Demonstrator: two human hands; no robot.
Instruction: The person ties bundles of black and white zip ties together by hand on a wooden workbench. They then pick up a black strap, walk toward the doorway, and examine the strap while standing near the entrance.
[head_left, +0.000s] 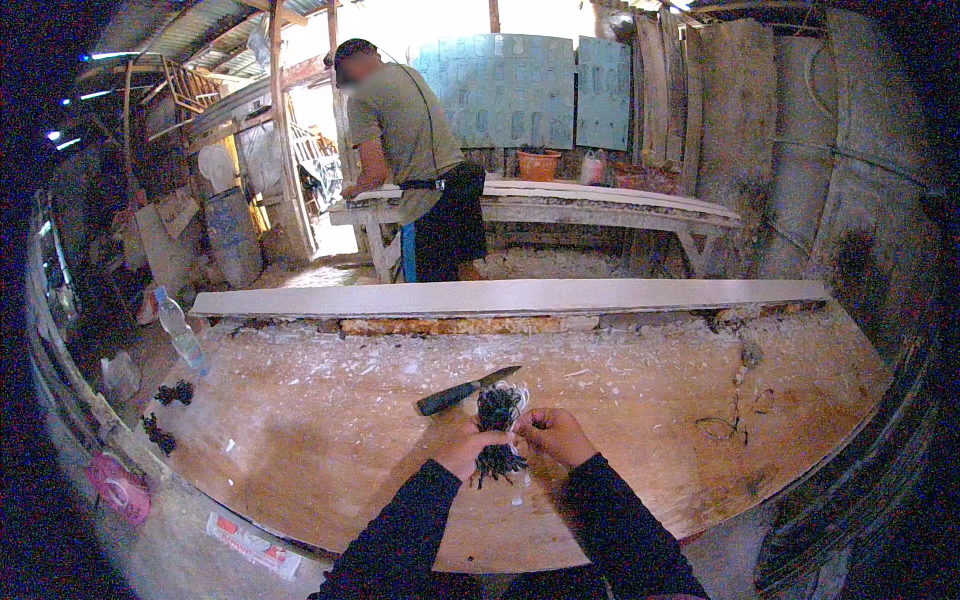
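A bundle of black cords with some white strands stands over the near middle of the wooden table. My left hand is closed round its middle, so looped cords show above and loose ends hang below. Close against the bundle's right side, my right hand is closed in a pinch, fingertips beside the white strands. What exactly it pinches is too small to make out. Just beyond my left hand lies a knife with a dark handle, its blade pointing up and right behind the bundle.
A long white plank spans the table's far edge, with white flakes before it. Small black bundles and a plastic bottle are at left. Thin dark cord lies at right. Beyond, a person leans at another bench.
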